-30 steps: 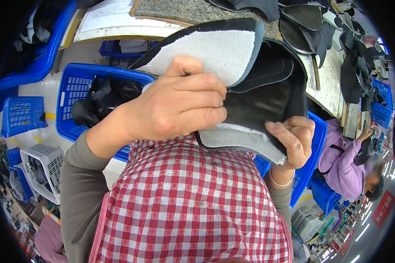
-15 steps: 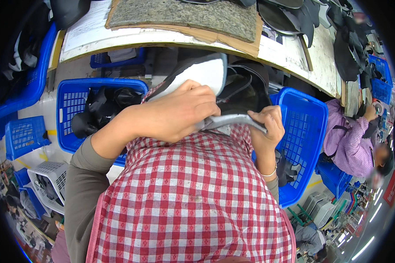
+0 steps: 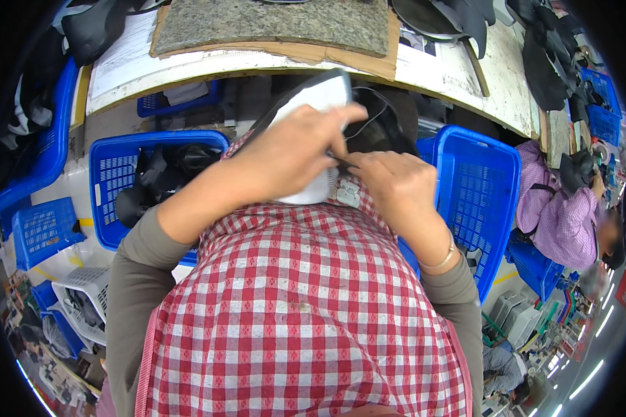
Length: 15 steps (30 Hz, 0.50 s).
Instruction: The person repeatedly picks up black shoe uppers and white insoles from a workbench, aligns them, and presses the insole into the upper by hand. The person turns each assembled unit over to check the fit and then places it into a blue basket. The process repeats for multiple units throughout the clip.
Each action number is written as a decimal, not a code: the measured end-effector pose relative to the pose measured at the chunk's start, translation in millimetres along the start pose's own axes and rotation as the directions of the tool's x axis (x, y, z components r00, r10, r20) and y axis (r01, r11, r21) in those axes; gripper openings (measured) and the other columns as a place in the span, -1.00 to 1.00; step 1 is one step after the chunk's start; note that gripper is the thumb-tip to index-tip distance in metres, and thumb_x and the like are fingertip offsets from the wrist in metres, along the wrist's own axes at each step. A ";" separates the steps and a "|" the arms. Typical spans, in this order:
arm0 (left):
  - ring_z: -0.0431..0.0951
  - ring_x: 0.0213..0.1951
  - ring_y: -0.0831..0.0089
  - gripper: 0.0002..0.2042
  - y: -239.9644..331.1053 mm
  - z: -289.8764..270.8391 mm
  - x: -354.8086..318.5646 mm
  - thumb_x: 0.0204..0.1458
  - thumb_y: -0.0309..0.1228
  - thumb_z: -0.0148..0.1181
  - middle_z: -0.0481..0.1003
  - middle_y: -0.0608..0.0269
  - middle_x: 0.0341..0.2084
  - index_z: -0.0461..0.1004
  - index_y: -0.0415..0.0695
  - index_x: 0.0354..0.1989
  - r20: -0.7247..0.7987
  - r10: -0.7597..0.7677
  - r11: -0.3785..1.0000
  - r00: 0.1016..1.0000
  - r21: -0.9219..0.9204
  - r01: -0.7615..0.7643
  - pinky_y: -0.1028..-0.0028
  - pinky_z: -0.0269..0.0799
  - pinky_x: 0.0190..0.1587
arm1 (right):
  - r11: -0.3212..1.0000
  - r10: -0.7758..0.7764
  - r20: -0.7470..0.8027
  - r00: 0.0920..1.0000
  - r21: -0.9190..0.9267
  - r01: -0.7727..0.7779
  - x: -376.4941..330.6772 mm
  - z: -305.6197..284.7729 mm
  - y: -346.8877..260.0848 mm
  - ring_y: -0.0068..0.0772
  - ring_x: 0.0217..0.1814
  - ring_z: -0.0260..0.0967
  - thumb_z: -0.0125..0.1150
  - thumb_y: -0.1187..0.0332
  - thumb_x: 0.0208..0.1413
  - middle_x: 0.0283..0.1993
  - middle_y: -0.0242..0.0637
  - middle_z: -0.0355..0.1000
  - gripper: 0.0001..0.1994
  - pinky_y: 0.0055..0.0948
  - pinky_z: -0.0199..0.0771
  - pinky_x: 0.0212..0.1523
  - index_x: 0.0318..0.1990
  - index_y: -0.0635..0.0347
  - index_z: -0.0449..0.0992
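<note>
A black piece with a white lining (image 3: 318,94), like a shoe upper, rests against my apron below the table edge. Its dark side (image 3: 389,128) spreads out to the right, with a thin pale line curving across it. My left hand (image 3: 295,153) lies over the white lining; its fingers are bent and smeared by motion, so its grip is unclear. Close beside it, my right hand (image 3: 400,186) is closed, its fingers pinching the dark edge of the piece. Both hands hide the part between them.
Blue baskets stand left (image 3: 101,187) and right (image 3: 509,187) of me; the left one holds black pieces. On the worktable (image 3: 452,80) ahead lies a grey stone-like slab (image 3: 271,31) over cardboard. Black pieces (image 3: 542,69) pile at the right. A person in a purple checked top (image 3: 563,222) works there.
My right hand has moved left and turned over, coming next to the left hand. The grey edge it gripped has folded out of sight. My left fingers have lifted and spread somewhat.
</note>
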<state>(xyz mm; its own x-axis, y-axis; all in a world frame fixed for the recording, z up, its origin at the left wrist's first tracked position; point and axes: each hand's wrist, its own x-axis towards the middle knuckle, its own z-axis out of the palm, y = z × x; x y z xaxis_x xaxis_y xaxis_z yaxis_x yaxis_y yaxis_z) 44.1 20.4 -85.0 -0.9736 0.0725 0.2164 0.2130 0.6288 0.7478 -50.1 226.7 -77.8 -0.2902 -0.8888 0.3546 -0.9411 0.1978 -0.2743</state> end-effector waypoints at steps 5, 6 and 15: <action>0.60 -0.14 0.11 -0.66 -20.6 -57.9 22.0 0.12 -0.37 0.39 0.58 0.11 -0.18 0.56 -0.23 0.02 -0.101 0.114 0.965 0.988 0.247 -0.086 0.26 0.51 -0.01 | 0.999 0.009 0.041 0.999 -0.040 -0.007 8.6 2.9 15.0 -0.27 -0.52 0.51 0.42 0.42 -0.01 -0.49 -0.35 0.51 -0.84 -0.33 0.45 -0.53 -0.24 0.02 0.65; 0.59 -0.19 0.16 -0.74 -26.1 -59.2 22.8 0.17 -0.35 0.34 0.58 0.14 -0.25 0.60 -0.26 -0.07 0.150 0.089 0.993 0.985 0.069 -0.100 0.29 0.50 -0.05 | 0.999 -0.004 0.098 0.995 -0.049 0.009 11.0 8.2 15.9 -0.26 -0.53 0.51 0.41 0.40 -0.01 -0.51 -0.33 0.50 -0.88 -0.31 0.45 -0.53 -0.28 0.02 0.64; 0.41 0.20 0.15 -0.57 -73.8 35.1 -6.8 0.16 -0.41 0.30 0.41 0.08 0.15 0.48 -0.06 0.23 0.083 -0.097 0.995 0.992 0.005 0.097 0.21 0.35 0.25 | 0.985 -0.143 0.136 0.980 -0.079 0.155 17.1 39.0 2.2 -0.32 -0.44 0.55 0.28 0.40 -0.11 -0.49 -0.33 0.49 -0.94 -0.34 0.48 -0.44 -0.42 0.06 0.60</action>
<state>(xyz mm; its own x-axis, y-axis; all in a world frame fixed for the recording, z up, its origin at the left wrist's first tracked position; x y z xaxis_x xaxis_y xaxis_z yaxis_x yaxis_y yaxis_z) 32.1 0.7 -163.7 -0.9931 0.0752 0.0902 0.1174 0.6370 0.7619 -50.3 195.8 -107.2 -0.1261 -0.9559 0.2651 -0.9853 0.0898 -0.1451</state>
